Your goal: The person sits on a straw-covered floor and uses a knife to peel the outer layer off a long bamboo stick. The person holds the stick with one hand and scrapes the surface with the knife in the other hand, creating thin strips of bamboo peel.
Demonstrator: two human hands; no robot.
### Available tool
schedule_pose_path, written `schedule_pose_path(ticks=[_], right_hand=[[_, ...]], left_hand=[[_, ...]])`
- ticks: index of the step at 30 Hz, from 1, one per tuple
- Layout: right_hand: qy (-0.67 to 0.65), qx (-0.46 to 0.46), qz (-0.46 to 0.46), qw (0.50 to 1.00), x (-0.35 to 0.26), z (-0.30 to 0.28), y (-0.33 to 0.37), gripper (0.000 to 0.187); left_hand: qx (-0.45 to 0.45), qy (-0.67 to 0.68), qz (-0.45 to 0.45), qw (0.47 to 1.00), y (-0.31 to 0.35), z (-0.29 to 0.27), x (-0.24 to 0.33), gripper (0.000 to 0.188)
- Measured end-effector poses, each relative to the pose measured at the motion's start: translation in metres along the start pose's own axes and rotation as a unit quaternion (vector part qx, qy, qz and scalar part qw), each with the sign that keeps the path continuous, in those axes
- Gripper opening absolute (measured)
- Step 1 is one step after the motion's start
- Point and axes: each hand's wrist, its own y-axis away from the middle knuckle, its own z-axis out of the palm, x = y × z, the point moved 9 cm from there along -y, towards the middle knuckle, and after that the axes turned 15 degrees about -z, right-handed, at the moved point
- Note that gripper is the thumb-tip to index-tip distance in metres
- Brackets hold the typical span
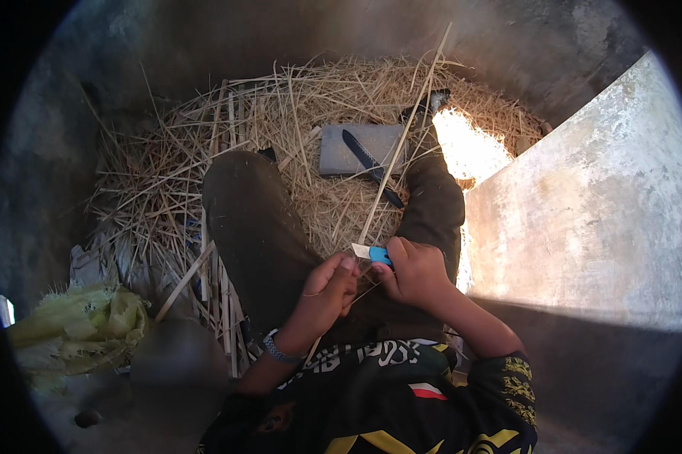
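Observation:
My right hand (416,276) is closed around a blue-handled utility knife (380,256), its short pale blade pointing left toward my left thumb. Just left of it, my left hand (332,286) is pinched shut on a long, thin pale strip (396,157), which looks like split bamboo. From my hands the strip slants up and away to the far right, passing over a grey block. A fine curled shaving hangs at my left fingers. The exact spot where blade and strip meet is partly hidden by my fingers.
A dark knife (365,157) lies across the grey block (337,151) between my legs. Straw-like shavings and strips (167,174) cover the floor around. A yellow-green sack (91,318) sits at the left. A concrete wall (583,204) rises close on the right.

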Motion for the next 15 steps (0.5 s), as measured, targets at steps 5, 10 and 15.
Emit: schedule_pose_path(ticks=[5, 10, 15], right_hand=[[0.015, -0.011, 0.033, 0.999, 0.009, -0.006, 0.003, 0.029], [0.094, -0.012, 0.080, 0.992, 0.059, -0.017, -0.004, 0.027], [0.144, -0.002, 0.128, 0.981, 0.119, -0.048, -0.010, 0.032]], left_hand=[[0.061, -0.110, 0.071, 0.990, -0.006, -0.002, 0.000, 0.025], [0.074, -0.201, 0.118, 0.970, -0.002, 0.003, 0.002, 0.025], [0.071, -0.244, 0.131, 0.958, 0.006, 0.009, 0.007, 0.025]])
